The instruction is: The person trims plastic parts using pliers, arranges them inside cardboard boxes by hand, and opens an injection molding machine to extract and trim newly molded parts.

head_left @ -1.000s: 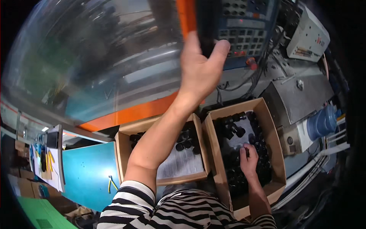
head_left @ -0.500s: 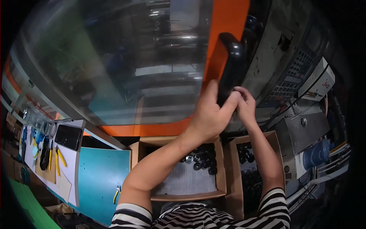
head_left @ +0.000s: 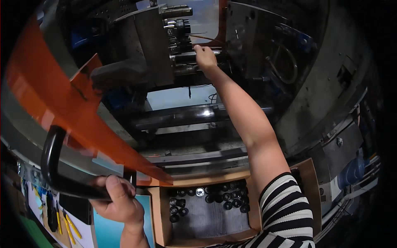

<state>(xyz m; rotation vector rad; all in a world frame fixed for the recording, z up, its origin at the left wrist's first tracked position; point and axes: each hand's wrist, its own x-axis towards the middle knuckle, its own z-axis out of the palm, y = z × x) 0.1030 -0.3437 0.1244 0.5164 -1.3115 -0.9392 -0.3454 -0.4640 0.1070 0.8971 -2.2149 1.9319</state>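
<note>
My left hand grips the black door handle of an orange-framed machine door, which stands slid to the left. My right hand reaches far up into the machine's open bay and touches the metal mould parts there, fingers closed around something small that I cannot make out. Below my right arm sits a cardboard box with several round black parts lying on a grey liner.
Steel bars cross the bay below the mould. A blue table surface at lower left holds a black phone and yellow-handled tools. Grey machine panels and a blue jug are at right.
The door has slid left with my left hand on its handle, exposing the mould bay. My right hand left the handle and reached up into the mould.
</note>
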